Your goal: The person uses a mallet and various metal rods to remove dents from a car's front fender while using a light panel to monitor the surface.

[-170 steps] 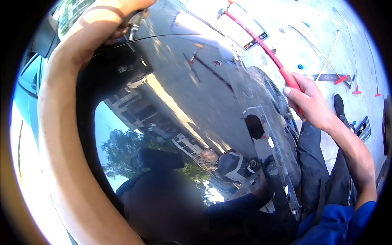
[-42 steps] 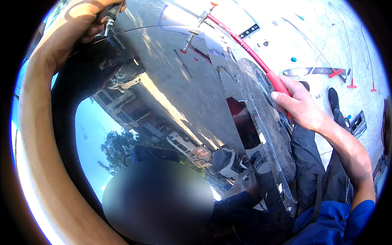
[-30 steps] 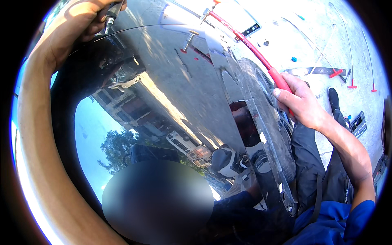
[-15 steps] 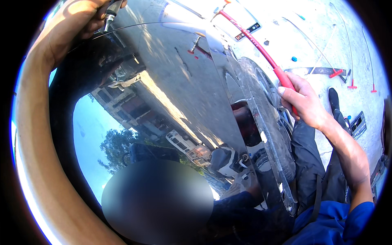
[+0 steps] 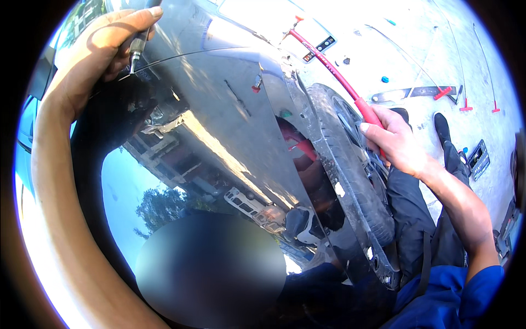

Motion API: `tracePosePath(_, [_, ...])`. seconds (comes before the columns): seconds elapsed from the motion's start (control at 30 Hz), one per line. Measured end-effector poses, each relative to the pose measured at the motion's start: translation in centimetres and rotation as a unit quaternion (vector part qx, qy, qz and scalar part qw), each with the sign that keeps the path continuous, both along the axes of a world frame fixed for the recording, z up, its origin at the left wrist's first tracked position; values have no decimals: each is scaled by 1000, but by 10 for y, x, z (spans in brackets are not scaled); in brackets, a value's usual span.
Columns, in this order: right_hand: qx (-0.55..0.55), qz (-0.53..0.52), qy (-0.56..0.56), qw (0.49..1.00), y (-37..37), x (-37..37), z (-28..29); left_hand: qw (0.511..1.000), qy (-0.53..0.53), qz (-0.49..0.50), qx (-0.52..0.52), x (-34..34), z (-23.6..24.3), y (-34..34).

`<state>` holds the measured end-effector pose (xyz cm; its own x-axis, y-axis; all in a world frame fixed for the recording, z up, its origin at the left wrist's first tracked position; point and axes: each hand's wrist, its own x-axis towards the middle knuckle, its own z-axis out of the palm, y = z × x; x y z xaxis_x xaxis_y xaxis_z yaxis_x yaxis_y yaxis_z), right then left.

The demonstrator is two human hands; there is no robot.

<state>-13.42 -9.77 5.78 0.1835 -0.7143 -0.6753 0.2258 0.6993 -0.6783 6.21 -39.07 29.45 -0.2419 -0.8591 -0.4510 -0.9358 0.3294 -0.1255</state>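
At the upper left, my left hand [image 5: 104,46] is closed around a dark, cylindrical tool [image 5: 138,45] with a narrow metal tip. That tip points down at a dark, glossy car panel [image 5: 213,82], close to a thin seam; whether it touches is unclear. My right hand [image 5: 397,137] grips the lower end of a slim, red-handled hammer [image 5: 331,67] on the right. The hammer slants up and left, and its small head, with a red cap, is near the panel's far edge, apart from the left hand's tool.
A car wheel [image 5: 350,159] stands beside the panel's worn edge, by my legs. On the pale concrete floor lie several long thin rods with red T-handles [image 5: 442,93], a dark strap-like strip [image 5: 408,94], a blue cap [image 5: 385,79] and a black case [image 5: 479,160].
The view has shifted, so the left hand and its tool appear lower, with more of them showing. The hammer and right hand appear slightly farther left. Both hands keep their holds.
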Motion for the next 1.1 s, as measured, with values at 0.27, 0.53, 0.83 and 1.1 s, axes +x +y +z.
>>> tracePosePath(0.27, [-17,-11,13,1000,0,-4,-2,1000,25,-6,9,-1,1,1])
tracePosePath(0.53, [-56,23,39,997,-20,1,7,999,32,6,38,-6,3,-1])
tracePosePath(0.83, [-76,43,27,996,-32,3,17,997,50,26,60,-6,-2,-1])
tracePosePath(1.1, [-59,41,-1,997,-23,-1,13,999,39,17,33,-7,1,2])
